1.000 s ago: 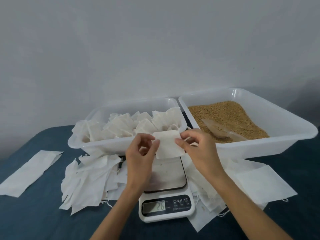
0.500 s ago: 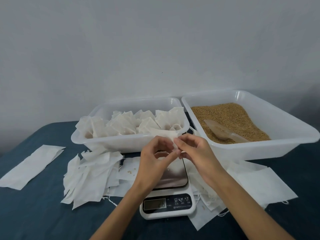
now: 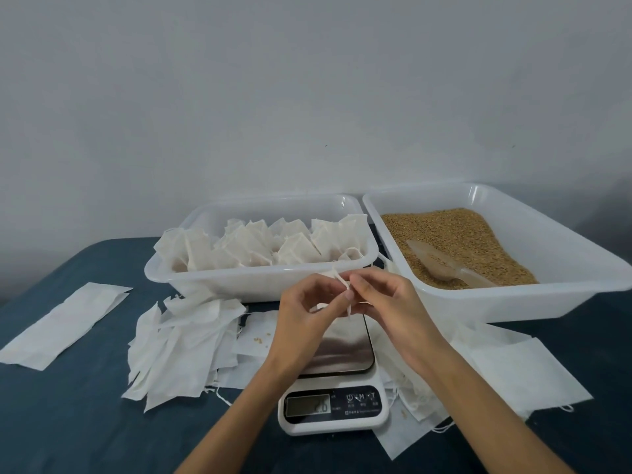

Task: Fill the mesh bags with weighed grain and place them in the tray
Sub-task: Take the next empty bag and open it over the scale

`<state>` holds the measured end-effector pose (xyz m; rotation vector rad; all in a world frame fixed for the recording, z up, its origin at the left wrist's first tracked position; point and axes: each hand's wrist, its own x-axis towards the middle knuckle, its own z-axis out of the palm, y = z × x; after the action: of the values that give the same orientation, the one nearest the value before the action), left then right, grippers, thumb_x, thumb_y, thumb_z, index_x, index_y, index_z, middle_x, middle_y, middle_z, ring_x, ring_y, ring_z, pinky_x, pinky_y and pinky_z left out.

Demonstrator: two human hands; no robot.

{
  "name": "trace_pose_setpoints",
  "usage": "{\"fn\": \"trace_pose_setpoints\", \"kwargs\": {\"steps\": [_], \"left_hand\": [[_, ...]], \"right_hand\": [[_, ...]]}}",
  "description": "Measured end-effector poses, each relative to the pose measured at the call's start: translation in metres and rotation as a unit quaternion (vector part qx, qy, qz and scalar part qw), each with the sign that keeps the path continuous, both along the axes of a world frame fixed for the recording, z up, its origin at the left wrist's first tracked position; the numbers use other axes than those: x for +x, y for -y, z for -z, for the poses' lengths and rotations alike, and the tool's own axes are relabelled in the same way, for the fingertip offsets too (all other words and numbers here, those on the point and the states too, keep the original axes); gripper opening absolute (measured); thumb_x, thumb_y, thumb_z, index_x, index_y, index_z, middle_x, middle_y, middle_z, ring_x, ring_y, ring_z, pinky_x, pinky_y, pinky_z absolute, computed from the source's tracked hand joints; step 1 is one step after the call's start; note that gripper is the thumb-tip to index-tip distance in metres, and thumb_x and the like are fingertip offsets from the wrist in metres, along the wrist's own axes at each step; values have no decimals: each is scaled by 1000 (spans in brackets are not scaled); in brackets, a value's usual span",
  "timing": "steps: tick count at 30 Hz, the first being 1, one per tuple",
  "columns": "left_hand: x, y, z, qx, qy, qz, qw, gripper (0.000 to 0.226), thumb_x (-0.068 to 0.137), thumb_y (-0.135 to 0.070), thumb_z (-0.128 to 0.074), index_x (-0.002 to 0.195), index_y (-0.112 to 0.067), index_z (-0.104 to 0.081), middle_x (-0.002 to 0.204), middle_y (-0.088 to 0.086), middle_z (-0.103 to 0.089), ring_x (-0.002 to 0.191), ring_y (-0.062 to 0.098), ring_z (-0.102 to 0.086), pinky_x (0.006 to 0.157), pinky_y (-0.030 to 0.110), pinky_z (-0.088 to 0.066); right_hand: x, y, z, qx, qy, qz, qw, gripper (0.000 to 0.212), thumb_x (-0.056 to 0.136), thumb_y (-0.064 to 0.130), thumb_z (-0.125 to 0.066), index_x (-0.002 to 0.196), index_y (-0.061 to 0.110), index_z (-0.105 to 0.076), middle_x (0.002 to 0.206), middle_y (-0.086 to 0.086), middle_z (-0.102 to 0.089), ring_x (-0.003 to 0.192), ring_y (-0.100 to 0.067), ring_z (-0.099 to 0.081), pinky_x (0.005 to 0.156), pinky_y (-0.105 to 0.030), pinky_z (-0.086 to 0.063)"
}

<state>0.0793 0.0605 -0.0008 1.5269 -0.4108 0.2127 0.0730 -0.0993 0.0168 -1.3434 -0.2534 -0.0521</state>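
Note:
Above the steel plate of the kitchen scale (image 3: 342,354), my left hand (image 3: 304,313) and my right hand (image 3: 386,302) meet fingertip to fingertip. Both pinch a small white mesh bag (image 3: 337,279) at its gathered top, and its drawstring dangles between them. Most of the bag is hidden behind my fingers. Behind it, the white tray (image 3: 239,282) holds several filled white bags. At the right, a larger white tray (image 3: 513,302) holds brown grain (image 3: 455,234) with a clear plastic scoop (image 3: 441,265) lying in it.
Loose empty bags lie heaped left of the scale (image 3: 181,347), and more are spread flat to its right (image 3: 506,367). A long white strip (image 3: 65,323) lies at the far left on the dark blue tabletop (image 3: 85,422). A grey wall stands behind.
The flat bag held open between my hands has been drawn together at its top into a small bunch. My hands have closed in on each other, and the view has shifted slightly.

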Motion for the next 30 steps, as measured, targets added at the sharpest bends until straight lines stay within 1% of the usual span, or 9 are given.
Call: {"fn": "trace_pose_setpoints", "kwargs": {"steps": [6,9,13,16,20,23,26,28,30], "left_hand": [[-1,-3,0,-37,-41,17,998,9,98,-13,-71,99,-6,-78,94,15,-78,89,27,-74,81,27,-57],[-2,-2,0,-43,-56,31,997,11,98,-13,-72,100,-3,-77,94,16,-77,88,23,-74,79,22,-56],[0,-3,4,-57,-79,49,994,19,96,-19,-72,101,0,-75,95,21,-75,93,38,-73,90,33,-59],[0,-2,4,-73,-100,61,990,23,94,-20,-73,101,2,-75,96,19,-76,91,26,-72,90,33,-57],[0,-1,3,-102,-135,79,982,20,98,-21,-69,98,-1,-74,100,24,-71,97,29,-71,94,38,-58],[2,0,1,-138,-167,57,975,16,103,-19,-64,97,-7,-73,89,16,-64,85,21,-64,82,32,-59],[4,0,2,-142,-175,34,974,17,105,-16,-61,94,-9,-72,79,12,-57,74,18,-56,76,28,-56],[3,-1,3,-122,-167,29,978,18,105,-17,-61,92,-11,-72,75,8,-56,71,17,-54,75,27,-55],[1,-1,2,-90,-141,27,986,17,104,-19,-63,92,-13,-74,75,6,-58,71,18,-54,74,24,-54]], "right_hand": [[0,0,-2,-10,-7,7,1000,21,94,11,-68,113,6,-73,101,-26,-70,85,-26,-65,82,-33,-59],[0,0,-3,-15,-4,11,1000,24,90,11,-72,114,6,-71,99,-28,-69,84,-27,-66,84,-40,-57],[-1,-2,-4,-10,-7,3,1000,28,87,11,-75,114,7,-69,92,-18,-70,84,-29,-68,87,-46,-58],[-2,-2,-3,-21,5,4,1000,28,86,12,-76,114,9,-69,90,-14,-69,84,-26,-69,87,-40,-59],[0,-2,-2,-32,26,42,998,20,90,3,-71,109,6,-66,92,-18,-72,84,-22,-71,77,-30,-60],[1,-4,0,-122,95,117,981,13,95,1,-64,100,12,-58,86,-6,-68,74,-19,-70,72,-25,-55],[-1,-4,5,-281,209,179,919,20,98,1,-57,91,20,-62,89,6,-59,80,-13,-63,74,-21,-50],[-1,-5,9,-327,236,188,895,23,98,3,-58,92,21,-70,93,11,-56,86,-8,-60,76,-14,-45],[0,-5,9,-338,229,182,895,22,99,7,-58,101,22,-74,96,14,-57,91,-4,-60,78,-13,-46]]}}
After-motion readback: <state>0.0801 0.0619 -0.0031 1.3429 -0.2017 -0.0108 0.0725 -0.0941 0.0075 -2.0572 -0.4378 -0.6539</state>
